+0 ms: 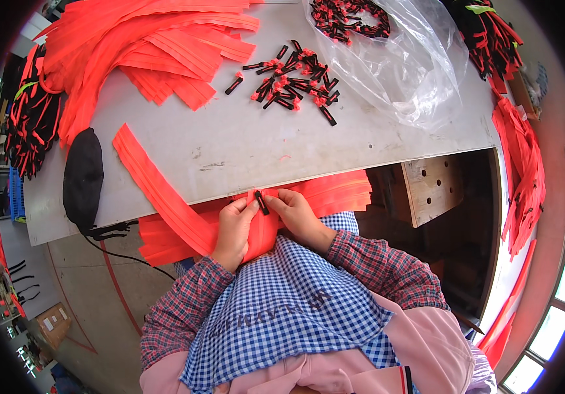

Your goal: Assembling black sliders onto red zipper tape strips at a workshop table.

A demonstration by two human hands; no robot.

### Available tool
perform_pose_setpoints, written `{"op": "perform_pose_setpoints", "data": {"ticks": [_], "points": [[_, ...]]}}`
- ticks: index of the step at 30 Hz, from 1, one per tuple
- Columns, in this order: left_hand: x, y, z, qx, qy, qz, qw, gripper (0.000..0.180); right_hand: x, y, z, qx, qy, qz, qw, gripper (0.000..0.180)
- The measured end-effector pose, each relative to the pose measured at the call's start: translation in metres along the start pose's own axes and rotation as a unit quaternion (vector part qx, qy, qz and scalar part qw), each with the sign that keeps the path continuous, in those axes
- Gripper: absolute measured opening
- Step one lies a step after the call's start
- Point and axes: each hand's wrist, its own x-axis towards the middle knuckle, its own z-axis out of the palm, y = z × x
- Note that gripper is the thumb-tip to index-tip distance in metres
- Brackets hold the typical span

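Over my lap, at the table's front edge, both hands pinch the end of a coral-red zipper (159, 186). Its long tape runs from my fingers up onto the tabletop at the left. My left hand (231, 231) grips the tape on one side with thumb and fingers. From the other side my right hand (301, 217) pinches it, fingers closed. Between the fingertips sits a zipper slider with a black pull tab (261, 203); whether it is threaded on the tape I cannot tell. More red zipper strips (338, 190) lie across my lap beneath the hands.
Loose sliders with black pulls (295, 82) lie heaped on the grey table (230, 154). Beyond them are a big pile of red zippers (145, 46) and a clear plastic bag (407, 72). A black pouch (83, 177) rests at the left edge. An open wooden compartment (433, 187) is under the table.
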Motion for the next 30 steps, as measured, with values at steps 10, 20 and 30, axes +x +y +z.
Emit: {"op": "perform_pose_setpoints", "data": {"ticks": [10,20,30], "points": [[0.008,-0.010,0.009,0.009,0.024,0.047,0.999,0.022,0.003,0.009,0.004,-0.012,0.054,-0.100,0.993,0.022],[-0.001,-0.006,0.012,0.042,0.039,0.031,0.998,0.022,-0.003,0.007,0.002,0.008,0.036,-0.036,0.999,0.023],[0.012,-0.018,0.019,0.035,0.058,0.081,0.994,0.023,0.008,0.020,0.002,-0.070,0.105,-0.103,0.987,0.023]]}}
